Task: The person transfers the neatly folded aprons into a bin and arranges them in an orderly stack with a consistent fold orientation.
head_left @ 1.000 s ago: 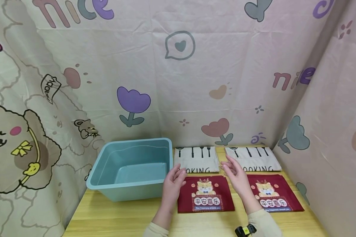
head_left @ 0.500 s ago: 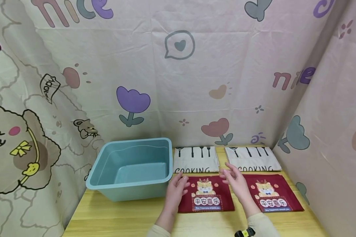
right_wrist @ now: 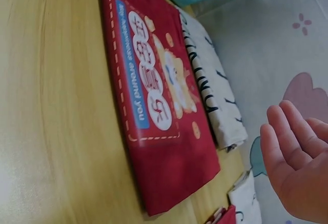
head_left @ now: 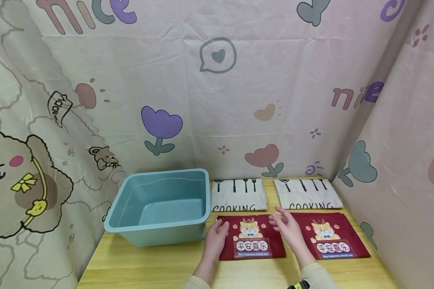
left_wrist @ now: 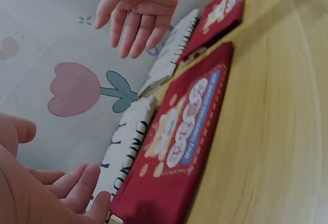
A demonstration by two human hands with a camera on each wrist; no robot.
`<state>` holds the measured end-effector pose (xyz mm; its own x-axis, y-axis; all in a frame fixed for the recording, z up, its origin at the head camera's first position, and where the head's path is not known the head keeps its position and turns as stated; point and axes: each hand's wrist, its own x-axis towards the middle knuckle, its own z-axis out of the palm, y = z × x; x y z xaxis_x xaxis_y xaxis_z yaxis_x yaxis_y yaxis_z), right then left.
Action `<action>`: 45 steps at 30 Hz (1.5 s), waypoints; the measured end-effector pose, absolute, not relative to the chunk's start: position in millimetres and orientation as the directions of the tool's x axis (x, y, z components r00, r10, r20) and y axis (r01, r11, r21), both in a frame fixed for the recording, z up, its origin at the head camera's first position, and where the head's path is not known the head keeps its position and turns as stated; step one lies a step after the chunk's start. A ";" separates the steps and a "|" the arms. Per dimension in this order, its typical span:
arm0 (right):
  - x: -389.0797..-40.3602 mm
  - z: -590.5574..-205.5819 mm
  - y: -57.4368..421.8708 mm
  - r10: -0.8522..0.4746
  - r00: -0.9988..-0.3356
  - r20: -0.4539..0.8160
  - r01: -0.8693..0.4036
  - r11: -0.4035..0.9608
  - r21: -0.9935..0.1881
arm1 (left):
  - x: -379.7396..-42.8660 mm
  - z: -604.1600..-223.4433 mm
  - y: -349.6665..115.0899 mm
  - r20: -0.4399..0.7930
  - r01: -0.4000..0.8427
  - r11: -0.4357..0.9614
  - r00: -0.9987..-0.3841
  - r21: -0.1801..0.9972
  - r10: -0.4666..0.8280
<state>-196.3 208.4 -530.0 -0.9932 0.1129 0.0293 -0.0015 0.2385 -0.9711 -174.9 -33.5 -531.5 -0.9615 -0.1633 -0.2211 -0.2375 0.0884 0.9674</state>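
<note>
Two folded dark red cloths with a cartoon animal print lie side by side on the table: a left red cloth (head_left: 253,228) and a right red cloth (head_left: 351,233). My left hand (head_left: 215,236) hovers at the left edge of the left red cloth, fingers loosely bent. Over the gap between the two red cloths is my right hand (head_left: 288,228), its fingers relaxed and spread. Both palms face inward in the wrist views, and neither hand holds anything. Behind lie a left white cloth (head_left: 238,195) and a right white cloth (head_left: 307,194), folded, printed with utensils and "COOKING".
A blue-green plastic tub (head_left: 159,233) stands on the left of the wooden table (head_left: 137,265), its inside bare. A printed curtain (head_left: 217,100) closes off the back and both sides. A dark wristband (head_left: 299,285) shows at the right sleeve.
Both hands have lowered a little toward the near side of the table, and the left hand has shifted slightly right. The cloths and tub have stayed in place.
</note>
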 end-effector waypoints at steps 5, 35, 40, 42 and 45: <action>-197.1 -537.3 211.1 0.120 -0.993 0.010 0.022 0.263 -0.965 | -177.4 -541.0 -32.2 -0.213 -0.249 0.162 -0.954 0.955 -0.213; -198.8 -572.1 230.3 0.132 -0.991 0.014 0.070 0.609 -0.790 | -182.5 -566.6 -22.0 -0.167 -0.284 0.405 -0.939 0.869 -0.301; -200.3 -575.2 231.1 0.126 -0.991 -0.042 0.113 0.636 -0.763 | -184.0 -568.7 -23.3 -0.175 -0.300 0.415 -0.933 0.859 -0.314; -200.2 -575.8 231.1 0.125 -0.990 -0.059 0.126 0.642 -0.756 | -184.2 -569.7 -24.5 -0.180 -0.304 0.411 -0.933 0.860 -0.313; -200.8 -577.8 231.4 0.125 -0.990 -0.072 0.136 0.645 -0.752 | -183.8 -570.7 -26.8 -0.175 -0.295 0.408 -0.936 0.864 -0.305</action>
